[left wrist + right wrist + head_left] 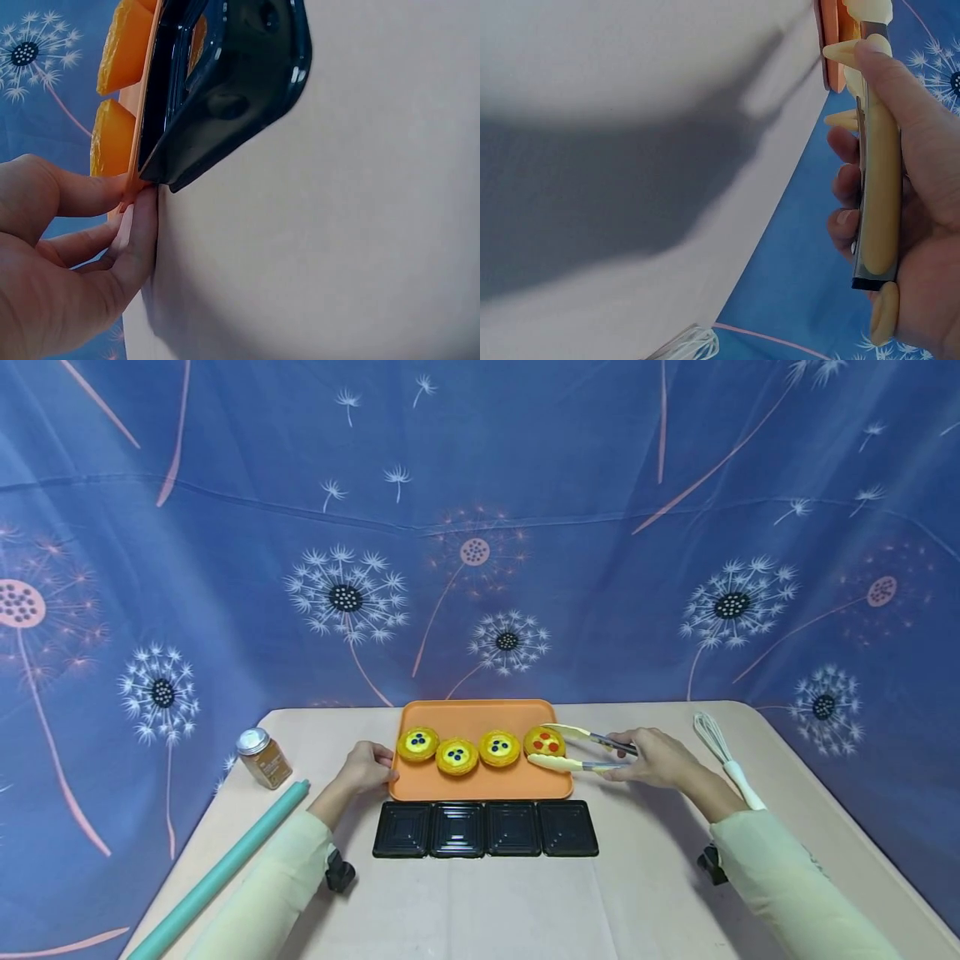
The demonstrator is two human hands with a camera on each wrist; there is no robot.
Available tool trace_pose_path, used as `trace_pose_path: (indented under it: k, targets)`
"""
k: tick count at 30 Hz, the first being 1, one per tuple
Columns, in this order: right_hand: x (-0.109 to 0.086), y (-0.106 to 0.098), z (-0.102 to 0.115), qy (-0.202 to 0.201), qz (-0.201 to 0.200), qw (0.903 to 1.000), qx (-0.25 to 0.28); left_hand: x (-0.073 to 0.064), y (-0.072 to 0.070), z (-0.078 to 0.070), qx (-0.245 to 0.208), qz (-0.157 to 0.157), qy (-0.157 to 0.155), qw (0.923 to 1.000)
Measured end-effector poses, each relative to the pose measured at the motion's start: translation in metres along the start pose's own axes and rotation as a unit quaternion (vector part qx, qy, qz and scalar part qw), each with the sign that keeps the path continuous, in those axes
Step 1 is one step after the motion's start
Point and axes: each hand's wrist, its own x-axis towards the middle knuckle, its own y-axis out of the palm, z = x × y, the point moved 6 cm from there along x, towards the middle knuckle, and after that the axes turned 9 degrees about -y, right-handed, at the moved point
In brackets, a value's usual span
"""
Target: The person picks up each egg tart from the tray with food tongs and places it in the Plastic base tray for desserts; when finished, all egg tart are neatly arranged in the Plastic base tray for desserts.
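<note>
An orange tray [472, 714] carries a row of yellow egg tarts. Three, such as the leftmost tart [417, 744], have dark blue dots on top; the rightmost tart [544, 743] has red pieces. My left hand [367, 767] pinches the tray's left rim, thumb above and fingers against the underside in the left wrist view. My right hand [656, 758] grips kitchen tongs [881, 172] with cream tips and handles. The tongs' arms are spread, their tips on the far and near sides of the red-topped tart; I cannot tell whether they touch it.
Directly in front of the tray lies a black plastic container [512, 829] with several square compartments. A silver-lidded jar [265, 758] and a teal rod [225, 868] are at the left. At the right lies a whisk [727, 758]. A blue curtain [600, 610] hangs behind the table.
</note>
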Motion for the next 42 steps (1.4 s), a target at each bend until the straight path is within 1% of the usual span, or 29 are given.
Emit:
trace_pose_path:
  k: [6,9,12,17,25,30,36,39,42]
  targets:
    - [-0.001,-0.008,0.007,-0.020,-0.014,0.9996,-0.015,0.000,0.000,0.000,0.000,-0.003,0.002,1.0000]
    - [-0.002,-0.013,0.012,-0.025,-0.019,0.9994,-0.015,-0.001,0.000,0.000,0.000,-0.004,0.002,1.0000]
    - [-0.003,-0.017,0.015,-0.032,-0.022,0.9992,-0.013,-0.001,0.000,0.002,-0.005,-0.006,-0.005,1.0000]
    - [-0.010,-0.022,0.019,-0.051,-0.031,0.9981,-0.014,0.000,0.001,0.004,-0.014,-0.006,-0.004,0.9999]
    - [-0.034,-0.032,0.030,-0.070,-0.046,0.9963,-0.017,0.001,0.002,0.005,-0.019,0.001,-0.002,0.9998]
    - [-0.050,-0.037,0.041,-0.111,-0.061,0.9918,-0.017,0.000,0.000,0.004,-0.019,0.005,0.001,0.9998]
    - [-0.068,-0.041,0.053,-0.152,-0.080,0.9848,-0.026,0.000,-0.002,0.005,-0.018,0.002,-0.005,0.9998]
    - [-0.078,-0.041,0.057,-0.158,-0.085,0.9834,-0.026,0.000,-0.001,0.005,-0.017,0.001,-0.003,0.9998]
    - [-0.087,-0.040,0.060,-0.158,-0.081,0.9838,-0.024,0.000,0.001,0.005,-0.019,0.005,0.000,0.9998]
